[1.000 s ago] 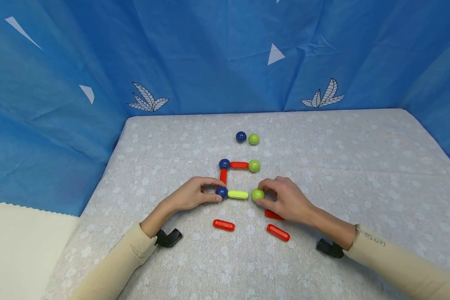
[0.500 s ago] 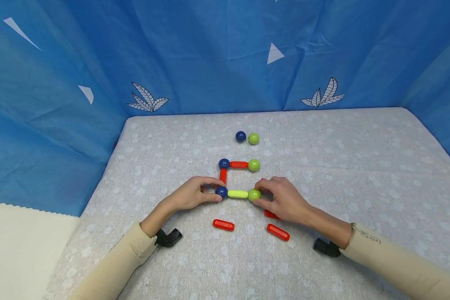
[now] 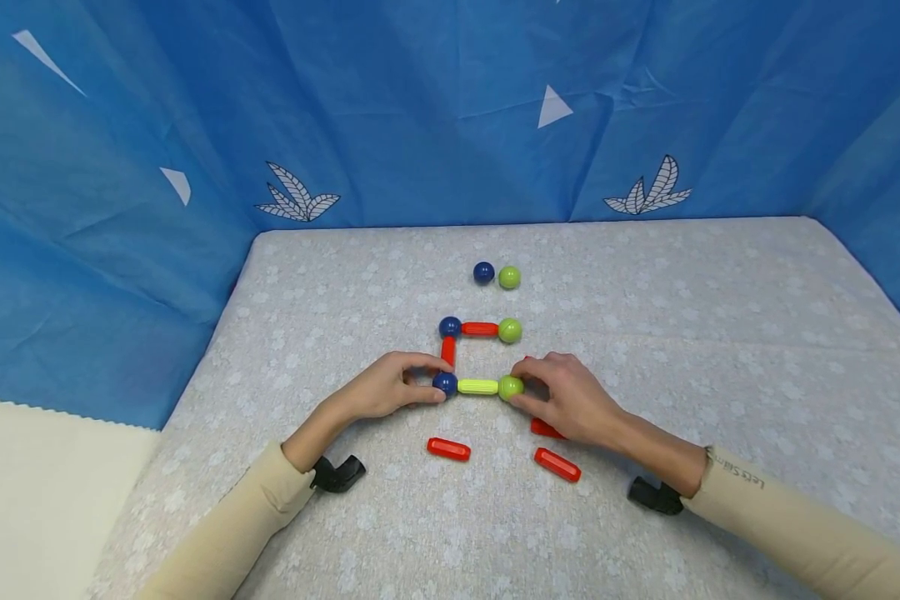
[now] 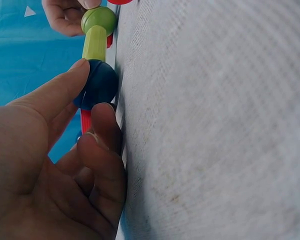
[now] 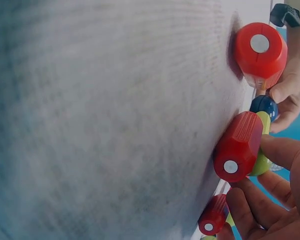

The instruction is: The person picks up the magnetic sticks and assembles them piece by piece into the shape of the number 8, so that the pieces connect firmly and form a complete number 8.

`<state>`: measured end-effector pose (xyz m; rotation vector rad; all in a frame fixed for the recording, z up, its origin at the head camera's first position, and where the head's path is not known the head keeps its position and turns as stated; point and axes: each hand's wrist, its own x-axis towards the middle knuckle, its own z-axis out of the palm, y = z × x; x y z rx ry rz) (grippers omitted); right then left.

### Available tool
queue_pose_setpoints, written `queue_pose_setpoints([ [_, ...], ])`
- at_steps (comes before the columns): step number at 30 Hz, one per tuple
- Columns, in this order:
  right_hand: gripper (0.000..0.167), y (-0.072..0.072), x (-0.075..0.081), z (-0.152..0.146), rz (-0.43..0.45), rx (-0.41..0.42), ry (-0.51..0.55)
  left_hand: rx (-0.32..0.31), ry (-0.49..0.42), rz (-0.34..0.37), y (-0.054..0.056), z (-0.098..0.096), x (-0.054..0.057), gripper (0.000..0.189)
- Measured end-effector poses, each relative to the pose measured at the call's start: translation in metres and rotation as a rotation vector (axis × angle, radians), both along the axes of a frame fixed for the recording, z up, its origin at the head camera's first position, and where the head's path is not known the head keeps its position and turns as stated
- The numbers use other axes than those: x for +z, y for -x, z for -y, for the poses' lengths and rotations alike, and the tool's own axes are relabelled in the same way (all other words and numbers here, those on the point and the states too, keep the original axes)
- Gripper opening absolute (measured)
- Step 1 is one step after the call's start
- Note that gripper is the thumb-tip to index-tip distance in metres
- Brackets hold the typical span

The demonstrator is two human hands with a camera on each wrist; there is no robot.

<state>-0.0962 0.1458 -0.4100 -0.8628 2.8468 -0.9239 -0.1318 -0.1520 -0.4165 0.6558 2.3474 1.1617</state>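
Note:
My left hand [image 3: 385, 387] pinches a blue ball [image 4: 101, 84] between thumb and fingers. From that ball a yellow-green rod [image 3: 478, 387] runs right to a green ball [image 3: 511, 387], which my right hand [image 3: 572, 397] pinches. Rod and balls meet end to end. A red rod [image 3: 448, 353] leads from the held blue ball back to another blue ball [image 3: 450, 327]. There a second red rod [image 3: 480, 329] joins it to a green ball [image 3: 510, 330]. Together they outline three sides of a square lying on the cloth.
A loose blue ball [image 3: 483, 272] and green ball [image 3: 509, 277] lie farther back. Nearer me are loose red rods [image 3: 448, 449], one partly hidden under my right hand and another [image 3: 557, 464] beside it. A blue curtain [image 3: 450, 117] hangs behind the cloth-covered table [image 3: 720, 333].
My right hand has moved slightly left, bringing the green ball against the free end of the yellow-green rod. My left hand stays on the blue ball.

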Motion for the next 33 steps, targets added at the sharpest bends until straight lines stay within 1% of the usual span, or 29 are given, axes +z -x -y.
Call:
queue_pose_setpoints([
  [6, 0.022, 0.000, -0.001, 0.000, -0.015, 0.005, -0.004, -0.003, 0.008, -0.005, 0.000, 0.000, 0.000, 0.037],
  [12, 0.022, 0.000, 0.000, 0.000, -0.010, 0.005, -0.003, 0.001, 0.008, -0.002, 0.000, 0.000, 0.000, 0.037],
  [17, 0.022, 0.000, 0.002, -0.001, 0.019, 0.004, 0.002, -0.003, 0.004, -0.002, -0.001, 0.000, -0.001, 0.038],
  [23, 0.025, 0.002, 0.006, -0.005, 0.064, -0.030, 0.054, -0.008, -0.002, 0.004, -0.002, -0.001, -0.001, 0.039],
  [29, 0.023, 0.004, 0.008, -0.014, 0.031, -0.058, 0.088, -0.004, 0.002, -0.008, -0.001, 0.000, -0.001, 0.039],
  [33, 0.020, 0.007, 0.008, -0.022, 0.006, -0.074, 0.078, -0.004, -0.003, -0.013, -0.001, 0.000, -0.001, 0.039],
])
